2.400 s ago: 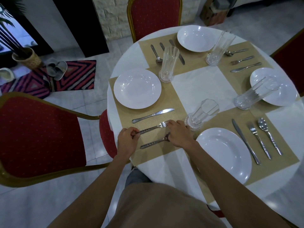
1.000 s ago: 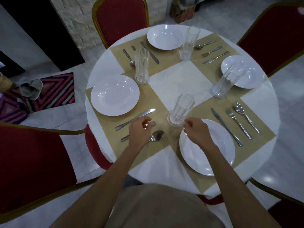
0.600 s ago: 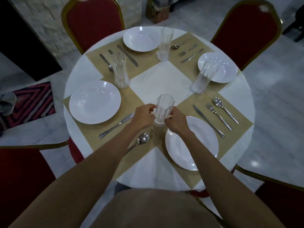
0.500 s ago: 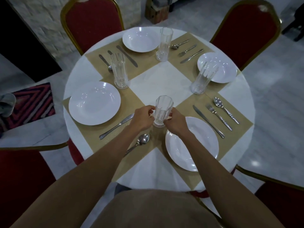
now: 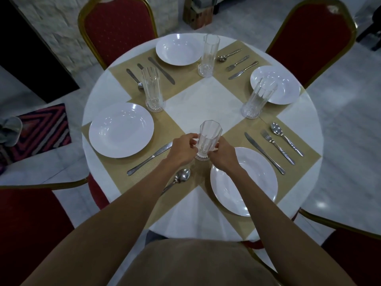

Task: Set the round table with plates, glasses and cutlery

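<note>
Clear ribbed glass (image 5: 208,139) stands upright between my left hand (image 5: 182,150) and right hand (image 5: 221,154); both pinch its lower part.

Left hand (image 5: 182,150) and right hand (image 5: 221,155) around glass (image 5: 208,139)

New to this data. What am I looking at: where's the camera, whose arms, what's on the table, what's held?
No robot here: a person wears one wide-angle camera on the head, so this single view looks down at their own arms. The round table carries four tan placemats, each with a white plate, a tall glass, and cutlery. Red chairs stand around it. The left hand and right hand both grip the nearest glass low down, upright.
</note>
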A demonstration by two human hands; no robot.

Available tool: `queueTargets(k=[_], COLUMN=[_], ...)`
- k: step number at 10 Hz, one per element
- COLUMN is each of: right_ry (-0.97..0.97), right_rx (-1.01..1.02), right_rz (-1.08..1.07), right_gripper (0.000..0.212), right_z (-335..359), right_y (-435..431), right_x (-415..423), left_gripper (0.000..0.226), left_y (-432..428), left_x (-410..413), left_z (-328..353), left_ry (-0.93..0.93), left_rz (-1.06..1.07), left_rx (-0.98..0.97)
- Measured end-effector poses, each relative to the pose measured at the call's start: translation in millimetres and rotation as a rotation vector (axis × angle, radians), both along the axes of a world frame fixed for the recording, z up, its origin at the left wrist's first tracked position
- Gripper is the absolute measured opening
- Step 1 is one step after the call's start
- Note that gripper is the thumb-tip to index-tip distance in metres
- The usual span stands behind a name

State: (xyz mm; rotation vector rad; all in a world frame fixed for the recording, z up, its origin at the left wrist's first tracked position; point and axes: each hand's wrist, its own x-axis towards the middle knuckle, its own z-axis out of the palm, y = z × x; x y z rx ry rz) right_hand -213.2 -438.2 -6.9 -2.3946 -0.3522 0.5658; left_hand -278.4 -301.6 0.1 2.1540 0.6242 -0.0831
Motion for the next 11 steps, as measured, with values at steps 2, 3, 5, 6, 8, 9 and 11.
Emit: queueTargets(k=[2, 3, 5, 6, 8, 9, 11], right_ry=[0.000, -0.005, -0.022, -0.034, -0.063, -0.059, -0.034], right_rx=[0.008, 0.005, -0.012, -0.020, -0.048, -0.061, -0.095], right_rz=[0.002, 0.000, 0.000, 0.005, 0.027, 0.036, 0.065], right_gripper=[0.045, 0.045, 0.044, 0.043, 0.039, 0.040, 0.044], right_z=[2, 2, 0, 1, 6, 12, 14], right_y=[1, 2, 0, 1, -4, -8, -22], right_x=[-3, -3, -3, -4, -6, -10, -15], left_gripper=[0.047, 0.046, 0.047, 0.048, 0.047, 0.046, 0.044], left_y=[-1, -2, -3, -3, -2, -1, -3], left_x=[-2, -2, -2, -3, -10, -18, -39], left_z=[2, 3, 1, 2, 5, 10, 18], left_ry=[0.003, -0.005, -0.017, -0.016, -0.002, -0.004, -0.001], left_rz=[0.005, 0.015, 0.033, 0.029, 0.065, 0.083, 0.142], left_rx=[-0.004, -0.020, -0.055, -0.066, -0.056, -0.054, -0.054])
